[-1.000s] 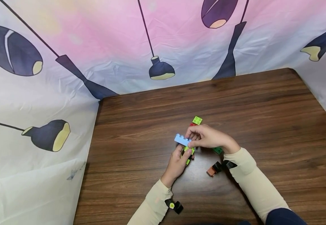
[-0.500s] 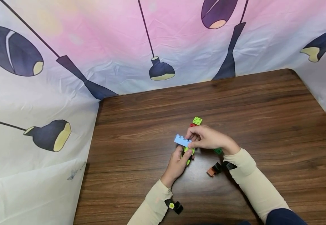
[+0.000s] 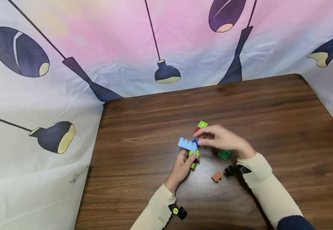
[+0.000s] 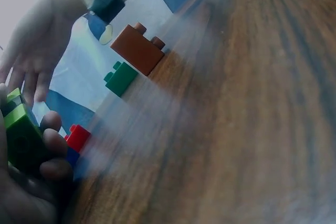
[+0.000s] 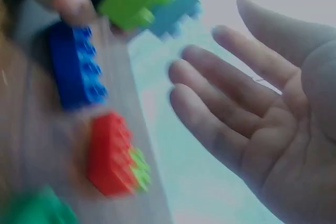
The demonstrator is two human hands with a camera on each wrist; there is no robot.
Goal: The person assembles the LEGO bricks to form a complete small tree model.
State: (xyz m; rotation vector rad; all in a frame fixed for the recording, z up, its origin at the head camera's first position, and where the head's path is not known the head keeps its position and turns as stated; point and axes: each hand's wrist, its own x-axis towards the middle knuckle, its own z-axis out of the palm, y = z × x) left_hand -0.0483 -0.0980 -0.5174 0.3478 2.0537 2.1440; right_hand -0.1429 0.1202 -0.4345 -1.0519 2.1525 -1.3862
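Note:
My left hand (image 3: pixel 182 164) grips a small stack of lime green and black toy building bricks, its lime brick (image 3: pixel 194 153) showing above the thumb. A long light blue brick (image 3: pixel 187 144) sits slanted on top of that stack, studs facing away. Just right of it hovers my right hand (image 3: pixel 225 140), holding nothing. In the right wrist view its fingers (image 5: pixel 226 114) are loosely extended, apart from the light blue brick (image 5: pixel 176 9). A dark blue brick (image 3: pixel 195 141) lies on the table behind the stack, partly hidden in the head view but plain in the right wrist view.
Beyond the hands lie a red brick (image 3: pixel 196 130) and a lime green brick (image 3: pixel 202 124). A dark green brick (image 3: pixel 224 154) lies under the right wrist, an orange-brown brick (image 3: pixel 216 176) nearer. The wooden table (image 3: pixel 143 127) meets a printed cloth backdrop (image 3: pixel 120 48).
My right hand has let go of the light blue brick and moved right, uncovering the dark blue brick and more of the green one. The left hand keeps its hold, nearly still.

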